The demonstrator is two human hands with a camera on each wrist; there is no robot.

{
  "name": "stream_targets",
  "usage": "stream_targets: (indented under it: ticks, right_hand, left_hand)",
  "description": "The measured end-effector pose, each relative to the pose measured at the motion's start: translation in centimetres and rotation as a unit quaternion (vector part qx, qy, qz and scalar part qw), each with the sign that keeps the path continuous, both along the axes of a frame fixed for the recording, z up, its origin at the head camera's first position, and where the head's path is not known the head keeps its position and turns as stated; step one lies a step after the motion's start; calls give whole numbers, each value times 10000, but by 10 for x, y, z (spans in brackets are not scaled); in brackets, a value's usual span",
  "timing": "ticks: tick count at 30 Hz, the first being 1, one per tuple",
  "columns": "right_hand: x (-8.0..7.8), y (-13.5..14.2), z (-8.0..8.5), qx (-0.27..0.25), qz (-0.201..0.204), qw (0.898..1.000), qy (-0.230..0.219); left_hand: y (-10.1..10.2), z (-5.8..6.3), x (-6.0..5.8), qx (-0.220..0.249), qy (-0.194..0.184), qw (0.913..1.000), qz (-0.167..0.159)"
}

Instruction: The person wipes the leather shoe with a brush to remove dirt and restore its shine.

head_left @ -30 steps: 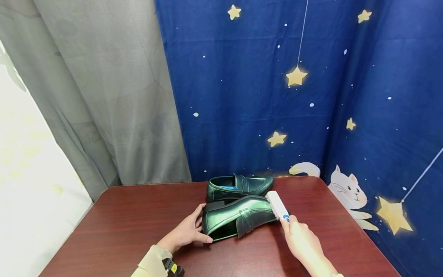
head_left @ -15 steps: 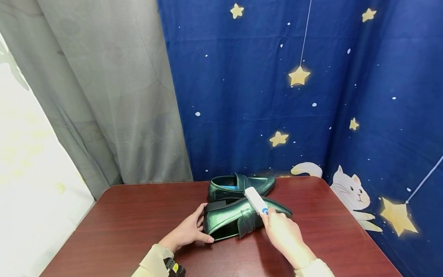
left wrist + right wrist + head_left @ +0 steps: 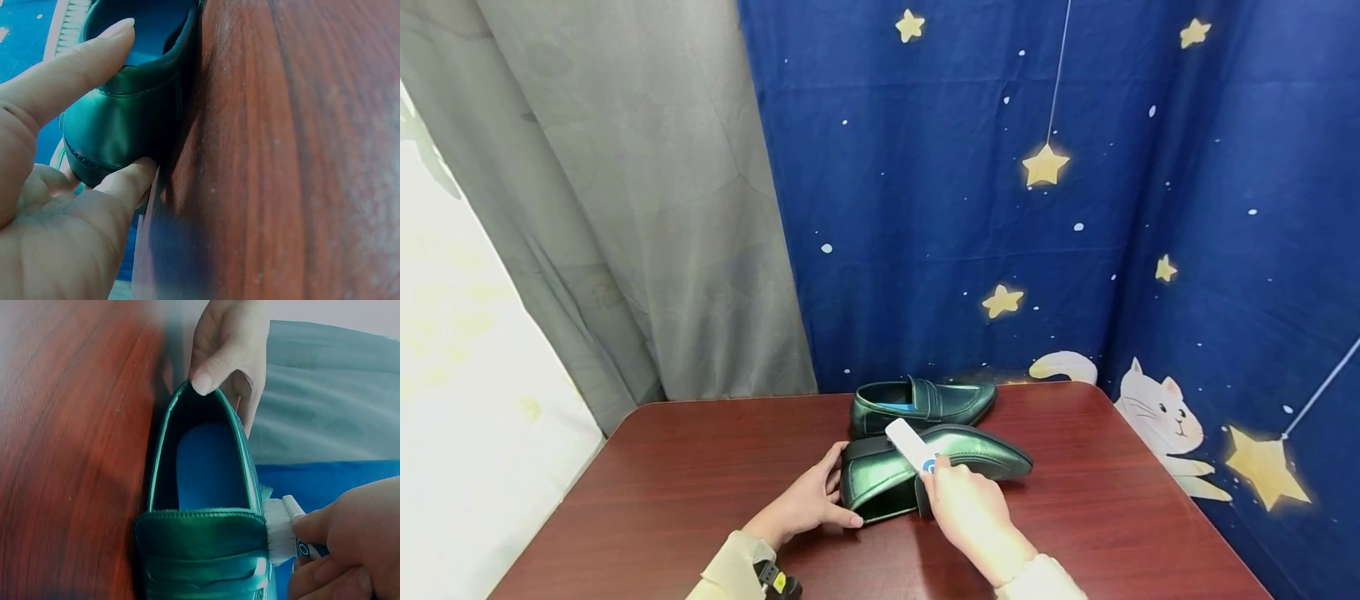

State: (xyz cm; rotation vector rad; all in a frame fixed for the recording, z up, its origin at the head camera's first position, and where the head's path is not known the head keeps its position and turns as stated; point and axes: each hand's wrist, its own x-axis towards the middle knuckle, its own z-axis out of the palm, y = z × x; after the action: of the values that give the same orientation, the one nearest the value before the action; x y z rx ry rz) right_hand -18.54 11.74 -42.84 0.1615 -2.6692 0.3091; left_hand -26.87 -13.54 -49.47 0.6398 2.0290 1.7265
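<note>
A shiny green loafer (image 3: 988, 452) lies on its side on the table, sole away from me and opening towards me. My left hand (image 3: 808, 502) grips its heel, and in the left wrist view the thumb lies over the opening's rim while the fingertips press the back of the heel (image 3: 115, 128). In my right hand (image 3: 972, 510) is a white brush (image 3: 908, 442), pinched by its handle. The right wrist view shows the white bristles (image 3: 279, 532) against the loafer's upward side, beside the strap. A blue insole (image 3: 209, 465) shows inside.
The matching green loafer (image 3: 951, 402) stands upright just behind, close to the table's back edge. The reddish-brown table (image 3: 700, 467) ends at a grey curtain (image 3: 700, 250) and a blue star-patterned curtain (image 3: 925, 208).
My right hand has carried the brush leftward along the loafer, from the toe past the strap towards the heel. The left hand and both loafers have stayed in place.
</note>
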Motion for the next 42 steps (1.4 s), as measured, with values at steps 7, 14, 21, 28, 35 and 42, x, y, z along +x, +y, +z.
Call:
stream_targets:
  ticks: [7,14,21,28,35,42]
  right_hand:
    - [2,-15,-5,74,24,10000,-44]
    - [3,-32,-13,286,112,9995,78]
    - [7,-47,-18,454,249,9987,35]
    - [11,-56,-19,567,375,9975,-166]
    - [11,-53,-16,596,349,9976,-71]
    - [8,-42,-11,392,222,9990,16]
  left_hand:
    - [-3,-3,-1,73,40,10000,-51]
    - [-2,-3,0,-11,133,9999,3]
    - [-3,-3,0,-49,66,9999,64]
    - [-2,-6,-1,-74,370,9993,5]
    - [-2,-5,-2,-99,304,9995,16]
    - [-1,-2,-3,-29,15,10000,56]
